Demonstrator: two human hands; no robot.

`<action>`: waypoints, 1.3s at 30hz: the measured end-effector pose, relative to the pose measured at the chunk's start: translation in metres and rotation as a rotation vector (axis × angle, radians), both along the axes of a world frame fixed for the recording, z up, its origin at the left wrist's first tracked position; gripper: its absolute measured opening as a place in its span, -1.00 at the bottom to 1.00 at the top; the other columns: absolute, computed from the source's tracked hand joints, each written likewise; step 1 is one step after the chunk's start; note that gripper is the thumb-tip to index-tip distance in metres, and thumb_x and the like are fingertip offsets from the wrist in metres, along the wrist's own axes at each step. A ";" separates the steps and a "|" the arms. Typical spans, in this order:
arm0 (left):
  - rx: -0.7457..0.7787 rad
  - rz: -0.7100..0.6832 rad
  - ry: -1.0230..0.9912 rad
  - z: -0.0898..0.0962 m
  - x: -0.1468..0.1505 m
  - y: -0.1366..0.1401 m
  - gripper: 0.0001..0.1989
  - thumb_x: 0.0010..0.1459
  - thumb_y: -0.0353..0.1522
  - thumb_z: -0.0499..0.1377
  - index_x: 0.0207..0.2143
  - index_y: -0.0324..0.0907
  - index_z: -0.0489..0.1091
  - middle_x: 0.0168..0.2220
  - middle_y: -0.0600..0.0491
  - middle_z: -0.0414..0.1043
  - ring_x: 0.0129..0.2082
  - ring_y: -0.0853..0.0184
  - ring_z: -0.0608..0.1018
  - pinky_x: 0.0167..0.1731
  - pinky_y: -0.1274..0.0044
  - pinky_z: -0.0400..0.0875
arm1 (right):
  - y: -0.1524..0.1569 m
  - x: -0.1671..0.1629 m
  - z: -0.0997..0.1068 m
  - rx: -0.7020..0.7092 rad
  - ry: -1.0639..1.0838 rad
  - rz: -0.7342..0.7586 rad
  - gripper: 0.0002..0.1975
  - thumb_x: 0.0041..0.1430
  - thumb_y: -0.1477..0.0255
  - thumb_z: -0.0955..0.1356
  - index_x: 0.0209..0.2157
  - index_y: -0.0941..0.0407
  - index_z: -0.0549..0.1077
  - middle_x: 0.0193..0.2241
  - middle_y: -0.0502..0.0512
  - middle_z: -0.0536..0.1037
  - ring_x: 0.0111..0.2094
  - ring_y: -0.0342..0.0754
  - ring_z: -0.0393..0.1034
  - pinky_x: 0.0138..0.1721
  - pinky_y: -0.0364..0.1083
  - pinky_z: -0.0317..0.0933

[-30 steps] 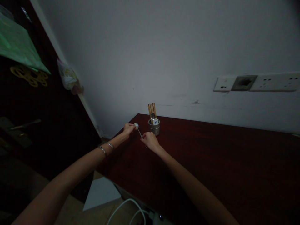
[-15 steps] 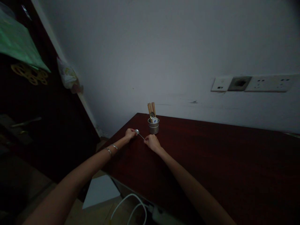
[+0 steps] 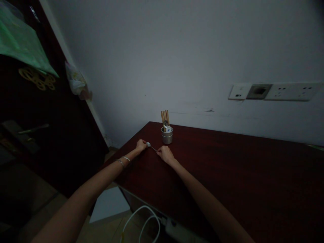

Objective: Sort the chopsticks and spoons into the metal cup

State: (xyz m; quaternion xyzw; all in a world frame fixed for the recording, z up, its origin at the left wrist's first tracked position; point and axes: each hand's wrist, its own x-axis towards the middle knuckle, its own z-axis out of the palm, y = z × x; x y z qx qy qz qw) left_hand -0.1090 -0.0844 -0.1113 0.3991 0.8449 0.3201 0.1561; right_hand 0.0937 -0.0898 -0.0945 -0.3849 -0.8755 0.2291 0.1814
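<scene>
A metal spoon (image 3: 153, 147) is stretched between my two hands, just over the dark red table (image 3: 215, 162). My left hand (image 3: 141, 145) grips it at the bowl end, its fingers closed at the bowl's edge. At the handle's tip, my right hand (image 3: 165, 154) pinches the thin end. Right behind the spoon stands a grey metal cup (image 3: 167, 137) holding several wooden chopsticks (image 3: 165, 116), a metal spoon and a white spoon with a blue mark (image 3: 168, 129).
The pale wall (image 3: 177, 67) rises behind the table and carries a row of sockets (image 3: 274, 91). A dark door (image 3: 63, 141) with a handle is at left. Below the table's front edge are a white cable (image 3: 145, 207) and a white box-like thing (image 3: 110, 204).
The spoon's bowl has turned a little and looks duller. Both hands keep their hold and have barely moved. The whole view has shifted slightly.
</scene>
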 end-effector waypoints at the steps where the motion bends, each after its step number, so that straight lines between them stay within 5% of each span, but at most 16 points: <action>1: 0.005 -0.005 0.008 0.000 0.000 0.000 -0.81 -0.16 -0.48 0.18 -0.38 -0.26 0.41 -0.54 0.04 0.43 -0.52 0.40 0.43 -0.55 0.65 0.24 | 0.000 0.000 0.000 0.004 0.000 -0.001 -0.79 0.08 0.42 0.27 -0.29 0.13 0.52 -0.31 0.14 0.53 -0.32 -0.11 0.40 -0.37 -0.23 0.12; 13: 0.013 -0.071 0.048 0.015 0.004 -0.004 -0.93 -0.24 -0.53 0.19 -0.60 -0.23 0.39 -0.63 0.03 0.38 -0.44 0.30 0.47 -0.43 0.57 0.28 | -0.003 0.000 -0.003 0.050 -0.037 -0.011 -0.79 0.09 0.41 0.27 -0.29 0.13 0.51 -0.30 0.14 0.52 -0.29 -0.09 0.39 -0.33 -0.21 0.14; 19: 0.153 -0.079 0.121 0.039 0.009 0.004 -0.90 -0.19 -0.55 0.16 -0.52 -0.25 0.40 -0.40 -0.08 0.46 -0.32 0.27 0.47 -0.33 0.56 0.27 | -0.003 -0.001 -0.005 0.090 -0.061 -0.007 -0.79 0.09 0.38 0.27 -0.29 0.14 0.50 -0.26 0.17 0.49 -0.27 -0.06 0.38 -0.30 -0.19 0.14; 28: 0.349 -0.136 0.128 0.065 0.028 0.041 -0.83 -0.10 -0.48 0.12 -0.38 -0.25 0.42 -0.39 -0.05 0.46 -0.34 0.33 0.47 -0.29 0.56 0.27 | -0.002 -0.002 -0.005 0.125 -0.091 0.011 -0.77 0.10 0.36 0.27 -0.28 0.14 0.50 -0.26 0.16 0.48 -0.28 -0.07 0.38 -0.31 -0.19 0.14; 34: 0.492 -0.141 0.129 0.072 0.046 0.065 -0.77 -0.05 -0.43 0.11 -0.28 -0.25 0.41 -0.34 -0.05 0.46 -0.34 0.34 0.47 -0.29 0.57 0.27 | 0.014 0.019 0.019 0.190 -0.055 -0.016 -0.70 0.15 0.27 0.21 -0.29 0.11 0.49 -0.25 0.15 0.49 -0.26 -0.06 0.37 -0.30 -0.19 0.12; 39: 0.601 -0.105 0.108 0.074 0.055 0.082 -0.74 0.01 -0.37 0.06 -0.23 -0.28 0.39 -0.26 -0.08 0.45 -0.28 0.35 0.46 -0.24 0.59 0.26 | 0.050 0.046 0.048 0.292 0.113 -0.186 -0.68 0.17 0.27 0.17 -0.25 0.10 0.46 -0.27 0.12 0.48 -0.26 -0.07 0.34 -0.28 -0.18 0.11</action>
